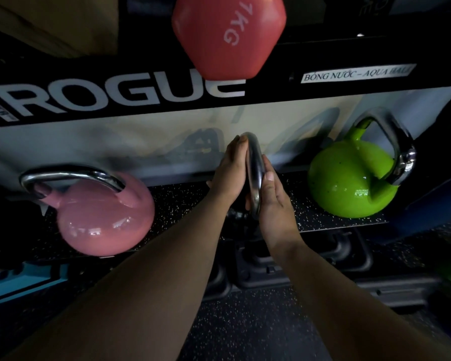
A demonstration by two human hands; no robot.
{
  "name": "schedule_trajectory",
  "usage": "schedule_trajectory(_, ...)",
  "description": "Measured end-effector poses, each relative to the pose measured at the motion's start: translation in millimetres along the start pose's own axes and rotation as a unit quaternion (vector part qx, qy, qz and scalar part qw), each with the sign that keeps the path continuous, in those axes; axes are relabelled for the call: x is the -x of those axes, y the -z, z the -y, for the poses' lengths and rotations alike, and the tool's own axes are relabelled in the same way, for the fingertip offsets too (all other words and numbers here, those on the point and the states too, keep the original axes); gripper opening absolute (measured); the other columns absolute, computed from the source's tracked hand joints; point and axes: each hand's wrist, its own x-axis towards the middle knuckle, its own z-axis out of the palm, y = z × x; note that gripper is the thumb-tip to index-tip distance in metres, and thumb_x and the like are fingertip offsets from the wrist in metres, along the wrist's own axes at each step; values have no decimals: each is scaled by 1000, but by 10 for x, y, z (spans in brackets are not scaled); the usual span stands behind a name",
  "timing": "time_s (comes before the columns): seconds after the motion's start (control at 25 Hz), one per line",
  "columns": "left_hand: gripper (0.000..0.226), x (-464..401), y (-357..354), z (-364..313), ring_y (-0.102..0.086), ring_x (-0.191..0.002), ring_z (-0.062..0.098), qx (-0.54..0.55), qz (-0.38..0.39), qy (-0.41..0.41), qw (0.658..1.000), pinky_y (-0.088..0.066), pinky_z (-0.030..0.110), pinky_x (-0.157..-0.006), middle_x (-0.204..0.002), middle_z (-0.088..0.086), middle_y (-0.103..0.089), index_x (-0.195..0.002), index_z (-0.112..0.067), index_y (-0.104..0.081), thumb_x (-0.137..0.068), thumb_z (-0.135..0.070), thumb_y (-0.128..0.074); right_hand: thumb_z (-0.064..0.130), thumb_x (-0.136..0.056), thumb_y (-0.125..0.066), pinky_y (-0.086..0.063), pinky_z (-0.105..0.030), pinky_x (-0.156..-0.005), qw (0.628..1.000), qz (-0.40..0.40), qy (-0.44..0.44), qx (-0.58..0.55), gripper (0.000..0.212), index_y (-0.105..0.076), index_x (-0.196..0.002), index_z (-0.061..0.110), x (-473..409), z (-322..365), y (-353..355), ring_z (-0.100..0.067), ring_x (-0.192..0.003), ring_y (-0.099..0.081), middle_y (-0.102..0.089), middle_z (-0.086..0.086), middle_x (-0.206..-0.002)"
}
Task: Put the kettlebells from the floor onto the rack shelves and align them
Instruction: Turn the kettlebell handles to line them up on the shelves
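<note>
Fronting rack rail (130,100): "ROGUE" lettering.

On the rack shelf (323,220) in front of me, three kettlebells stand in a row. My left hand (229,173) and right hand (271,201) press either side of the middle kettlebell's handle (254,173). A second kettlebell (102,217) sits well to its left, a third kettlebell (349,181) to its right. A dumbbell (227,35) rests on the shelf above, over the lettered rail (115,97).
</note>
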Motion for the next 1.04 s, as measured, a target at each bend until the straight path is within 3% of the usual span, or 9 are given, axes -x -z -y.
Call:
schedule_trajectory(0.16,68,31,34,12,-44,-136,27,-33,12,-5,999,-21,57,-116,-143,4,-53,-141,-37,-43,-89,-74,-19,47,-102,-30,-49,-6,-65,997,23,-13,67,39,-40,-139,52,-3,31,85,-4,-90,-67,-66,3,-124)
schedule_trajectory(0.24,67,43,126,-94,-49,-130,33,-148,-10,-24,989,-29,57,-112,-137,10,-58,-138,-31,-48,-92,-71,-19,45,-100,-38,-55,-23,-82,995,20,-18,96,37,-48,-136,46,-41,108,170,-11,-92,-70,-69,0,-118)
schedule_trajectory(0.36,57,85,446,-262,-43,-133,34,-443,-90,-127,883,-24,59,-113,-140,11,-54,-138,-23,-49,-97,-58,-29,37,-96,-52,-45,-43,-105,968,-22,-1,249,40,-51,-136,34,-128,383,317,-24,-116,-59,-63,-6,-128)
schedule_trajectory(0.44,52,132,708,-340,-37,-137,30,-531,-71,-182,825,-12,58,-118,-143,9,-50,-139,-19,-47,-96,-46,-39,30,-94,-54,-41,-45,-105,925,-33,69,371,46,-48,-140,27,-154,612,348,-33,-120,-52,-56,-14,-131)
schedule_trajectory(0.56,49,268,1156,-357,-40,-136,27,-564,-117,-194,794,-9,54,-119,-139,7,-53,-136,-16,-51,-95,-41,-42,24,-94,-54,-36,-47,-107,876,-11,176,449,47,-47,-141,18,-115,879,112,-40,-124,-42,-50,-22,-133)
schedule_trajectory(0.76,46,517,2030,-204,-50,-126,32,-545,-227,-120,798,-7,58,-118,-126,11,-63,-121,-13,-63,-95,-42,-39,26,-95,-52,-37,-46,-107,876,65,192,437,49,-43,-143,23,31,800,-813,-36,-125,-45,-49,-16,-135)
schedule_trajectory(0.84,51,619,2515,-71,-43,-132,35,-540,-270,-71,794,-7,61,-116,-131,13,-60,-123,-13,-62,-96,-45,-35,32,-96,-51,-39,-41,-105,889,95,169,414,46,-44,-141,27,96,659,-1346,-33,-125,-46,-50,-13,-135)
schedule_trajectory(0.92,58,696,2983,85,-31,-140,38,-479,-293,11,827,-15,62,-114,-145,14,-46,-136,-13,-51,-97,-52,-32,38,-96,-51,-38,-36,-101,897,118,147,399,44,-46,-139,28,142,533,-1880,-32,-121,-49,-52,-12,-130)
schedule_trajectory(1.04,75,763,3364,309,-33,-136,41,-271,-289,141,907,-31,59,-107,-150,19,-35,-144,-14,-34,-91,-68,-32,47,-94,-51,-38,-36,-103,902,132,127,391,50,-46,-139,25,100,382,-2489,-32,-121,-50,-54,-15,-128)
